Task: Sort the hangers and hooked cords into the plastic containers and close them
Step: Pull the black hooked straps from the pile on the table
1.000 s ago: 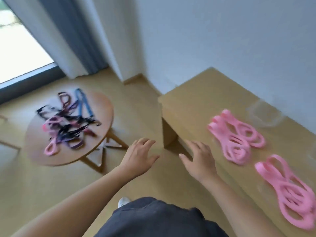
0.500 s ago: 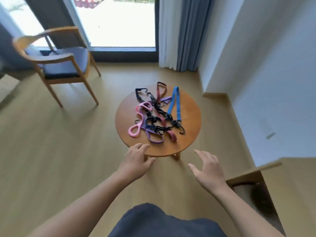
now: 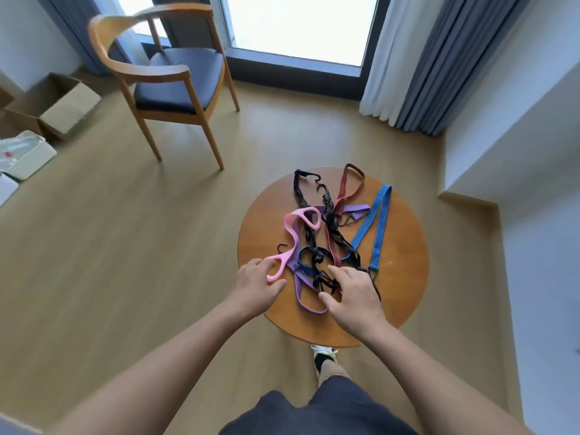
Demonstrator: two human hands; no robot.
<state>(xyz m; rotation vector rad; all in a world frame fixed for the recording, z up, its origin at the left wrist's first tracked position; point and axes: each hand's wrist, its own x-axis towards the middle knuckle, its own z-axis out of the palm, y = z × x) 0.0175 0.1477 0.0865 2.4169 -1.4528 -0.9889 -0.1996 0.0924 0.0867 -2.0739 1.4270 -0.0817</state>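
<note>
Lying tangled on the round wooden counter (image 3: 403, 277), woven cords (image 3: 329, 219) in blue, purple, striped red and black, some with dark hooks, overlap a smooth pink looped hanger (image 3: 292, 238). The left hand (image 3: 255, 288) pinches its near loop; the right hand (image 3: 353, 296) rests spread on the black cords.

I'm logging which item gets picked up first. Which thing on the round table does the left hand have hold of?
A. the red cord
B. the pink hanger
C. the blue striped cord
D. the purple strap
B: the left hand has its fingers and thumb around the lower loop of the pink hanger.
</note>
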